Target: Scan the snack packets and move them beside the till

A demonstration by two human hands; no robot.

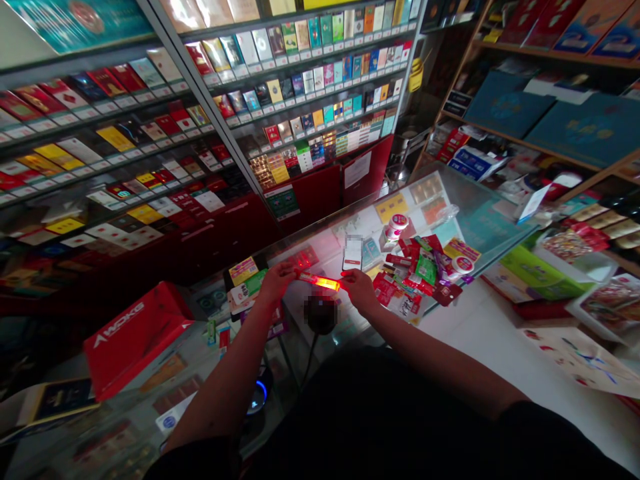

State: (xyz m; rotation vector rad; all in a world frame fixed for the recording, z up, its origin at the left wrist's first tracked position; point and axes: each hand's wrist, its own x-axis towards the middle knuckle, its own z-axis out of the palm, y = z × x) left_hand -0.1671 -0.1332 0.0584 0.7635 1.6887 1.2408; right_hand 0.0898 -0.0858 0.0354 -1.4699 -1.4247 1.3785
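Left hand (278,279) and right hand (358,288) hold red pack (320,282)

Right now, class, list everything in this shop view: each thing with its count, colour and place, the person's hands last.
glowing bar: one, red-orange, held over the glass counter
phone: one, white, on the counter beyond the bar
small packets: a heap, red and green, right of the hands
round tins: two, white with red, beside the heap
red box: one, white lettering, left on the counter
pack racks: many packs, mixed colours, wall behind
blue boxes: several, right-hand shelves
left hand: grips the bar's left end
right hand: grips its right end
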